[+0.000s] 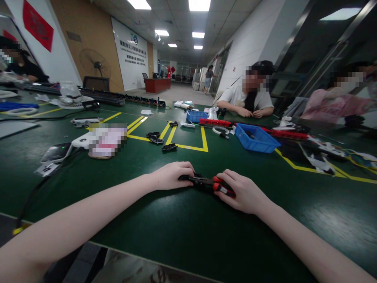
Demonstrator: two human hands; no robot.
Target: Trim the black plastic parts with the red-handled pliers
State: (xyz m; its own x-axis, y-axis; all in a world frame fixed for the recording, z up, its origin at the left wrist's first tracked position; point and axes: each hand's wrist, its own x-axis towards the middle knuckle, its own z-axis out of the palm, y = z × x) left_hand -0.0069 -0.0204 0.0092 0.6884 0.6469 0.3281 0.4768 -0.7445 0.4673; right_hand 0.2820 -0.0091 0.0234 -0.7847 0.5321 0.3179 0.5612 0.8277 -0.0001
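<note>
My right hand is closed around the red handles of a pair of long-nose pliers. The dark jaws point left and meet a small black part just above the green table. My left hand grips that black part from the other side, fingers curled over it, so much of it is hidden. Its exact kind is too small and dark to make out. Farther forward on the table lie several similar-looking black pieces, with another black piece nearer to my hands.
Blue bins and red strips stand forward right. A phone, a white device and a black cable lie left. Yellow tape marks the green table. A co-worker sits across.
</note>
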